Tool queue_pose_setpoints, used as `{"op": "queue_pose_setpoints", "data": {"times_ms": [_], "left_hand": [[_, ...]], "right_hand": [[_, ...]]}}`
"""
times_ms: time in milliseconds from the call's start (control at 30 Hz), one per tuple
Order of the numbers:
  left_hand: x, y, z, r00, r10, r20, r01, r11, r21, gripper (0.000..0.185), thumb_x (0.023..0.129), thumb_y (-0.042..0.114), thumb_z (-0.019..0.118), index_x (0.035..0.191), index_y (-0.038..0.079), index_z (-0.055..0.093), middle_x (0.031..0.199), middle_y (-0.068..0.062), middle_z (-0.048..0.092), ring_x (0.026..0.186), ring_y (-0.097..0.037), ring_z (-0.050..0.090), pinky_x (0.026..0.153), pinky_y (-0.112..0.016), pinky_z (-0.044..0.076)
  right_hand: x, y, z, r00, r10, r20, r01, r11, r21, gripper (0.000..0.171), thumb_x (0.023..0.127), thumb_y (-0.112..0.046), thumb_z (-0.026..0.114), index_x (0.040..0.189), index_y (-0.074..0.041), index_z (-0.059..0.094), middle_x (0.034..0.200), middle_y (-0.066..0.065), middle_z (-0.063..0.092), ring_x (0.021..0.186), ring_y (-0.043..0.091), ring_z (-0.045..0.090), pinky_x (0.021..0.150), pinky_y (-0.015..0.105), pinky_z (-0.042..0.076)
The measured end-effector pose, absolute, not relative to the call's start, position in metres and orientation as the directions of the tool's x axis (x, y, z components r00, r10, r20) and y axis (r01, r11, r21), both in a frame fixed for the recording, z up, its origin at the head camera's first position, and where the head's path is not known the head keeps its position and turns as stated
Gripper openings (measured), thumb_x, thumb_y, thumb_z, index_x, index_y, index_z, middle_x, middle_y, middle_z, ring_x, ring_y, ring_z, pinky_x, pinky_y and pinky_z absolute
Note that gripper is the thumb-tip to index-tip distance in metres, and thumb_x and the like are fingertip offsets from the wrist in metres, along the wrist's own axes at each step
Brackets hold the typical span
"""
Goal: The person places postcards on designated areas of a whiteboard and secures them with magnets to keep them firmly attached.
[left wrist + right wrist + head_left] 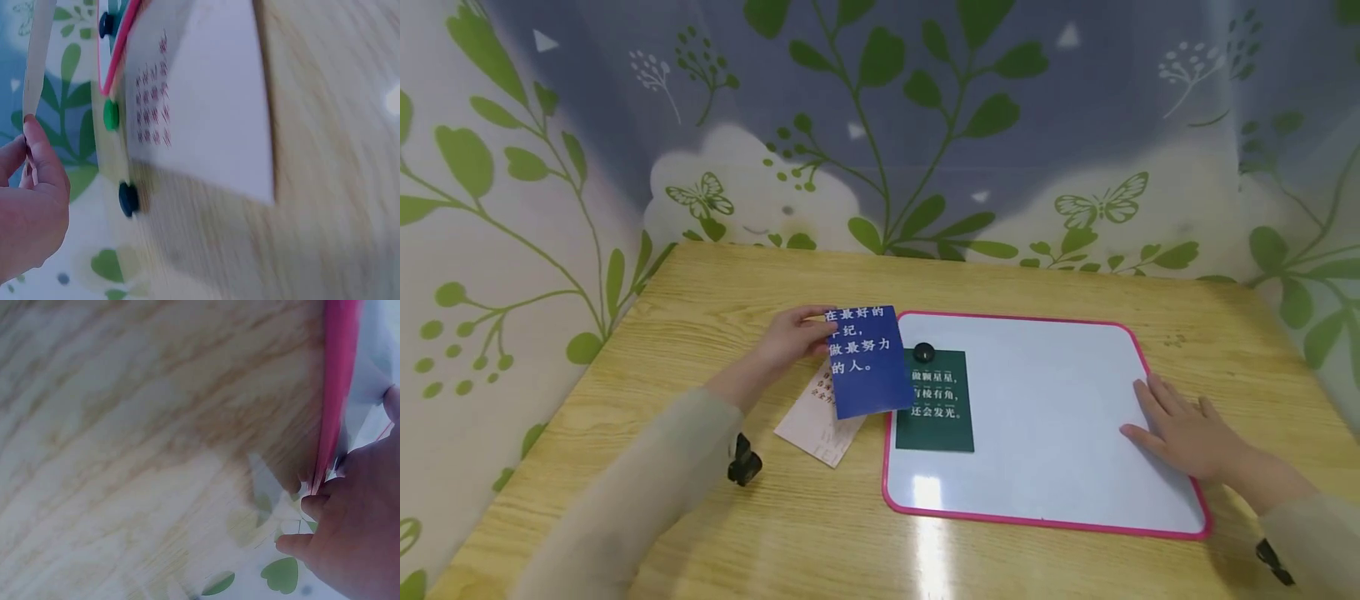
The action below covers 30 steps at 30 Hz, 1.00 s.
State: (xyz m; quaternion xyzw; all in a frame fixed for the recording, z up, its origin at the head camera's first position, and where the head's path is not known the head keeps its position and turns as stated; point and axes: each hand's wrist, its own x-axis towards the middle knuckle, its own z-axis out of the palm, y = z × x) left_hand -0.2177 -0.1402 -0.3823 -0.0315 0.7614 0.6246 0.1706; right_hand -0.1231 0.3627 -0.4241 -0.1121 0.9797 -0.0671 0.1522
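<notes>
My left hand [811, 332] pinches the left edge of a blue card [868, 362] with white characters, held above the table by the whiteboard's left edge. In the left wrist view the card's thin edge [36, 56] runs up from my thumb and fingers [34, 187]. A white card [816, 425] with red print lies on the table under it. A dark green card [936, 404] lies on the pink-framed whiteboard [1060, 400], with a black magnet [922, 352] on its top edge. My right hand [1176, 427] lies flat on the board's right side, over the pink frame [337, 394].
A green magnet [110, 114] and a dark blue magnet [128, 199] sit on the wooden table [715, 283] beyond the white card [206, 106]. Leaf-patterned curtains [925, 125] enclose the table on three sides. Bare wood shows along the front edge.
</notes>
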Motion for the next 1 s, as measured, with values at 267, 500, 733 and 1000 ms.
{"op": "queue_pose_setpoints", "data": {"times_ms": [267, 500, 733, 1000], "left_hand": [[-0.221, -0.096, -0.376, -0.923, 0.212, -0.321, -0.263, 0.26, 0.929, 0.043, 0.093, 0.013, 0.057, 0.135, 0.009, 0.048, 0.09, -0.006, 0.064, 0.066, -0.007, 0.059, 0.082, -0.032, 0.054], [-0.22, -0.054, -0.38, -0.912, 0.226, -0.344, -0.284, 0.26, 0.923, 0.042, 0.092, 0.013, 0.059, 0.133, 0.009, 0.051, 0.105, -0.016, 0.066, 0.066, -0.007, 0.059, 0.082, -0.032, 0.055], [-0.215, -0.015, -0.389, -0.905, 0.273, -0.327, -0.274, 0.214, 0.938, 0.038, 0.092, 0.011, 0.058, 0.13, 0.006, 0.054, 0.107, -0.018, 0.066, 0.067, -0.008, 0.061, 0.073, -0.027, 0.057], [-0.21, 0.016, -0.398, -0.911, 0.294, -0.29, -0.235, 0.21, 0.949, 0.035, 0.092, 0.009, 0.058, 0.126, 0.004, 0.056, 0.102, -0.021, 0.066, 0.064, -0.008, 0.059, 0.071, -0.029, 0.057]], "right_hand": [[-0.123, 0.361, -0.42, -0.929, -0.241, -0.279, -0.205, 0.967, -0.152, 0.086, 0.094, -0.055, 0.041, 0.144, 0.01, 0.017, 0.147, 0.037, 0.014, 0.134, 0.053, 0.016, 0.099, 0.076, 0.006], [-0.122, 0.361, -0.42, -0.93, -0.243, -0.274, -0.214, 0.968, -0.132, 0.085, 0.094, -0.056, 0.04, 0.145, 0.009, 0.017, 0.147, 0.036, 0.014, 0.134, 0.053, 0.017, 0.099, 0.076, 0.006], [-0.123, 0.36, -0.42, -0.93, -0.24, -0.279, -0.215, 0.97, -0.116, 0.086, 0.093, -0.057, 0.039, 0.144, 0.01, 0.017, 0.147, 0.037, 0.014, 0.132, 0.054, 0.019, 0.099, 0.076, 0.006], [-0.123, 0.359, -0.42, -0.93, -0.235, -0.282, -0.213, 0.971, -0.106, 0.087, 0.093, -0.057, 0.038, 0.144, 0.01, 0.017, 0.147, 0.037, 0.014, 0.133, 0.054, 0.019, 0.1, 0.076, 0.006]]}}
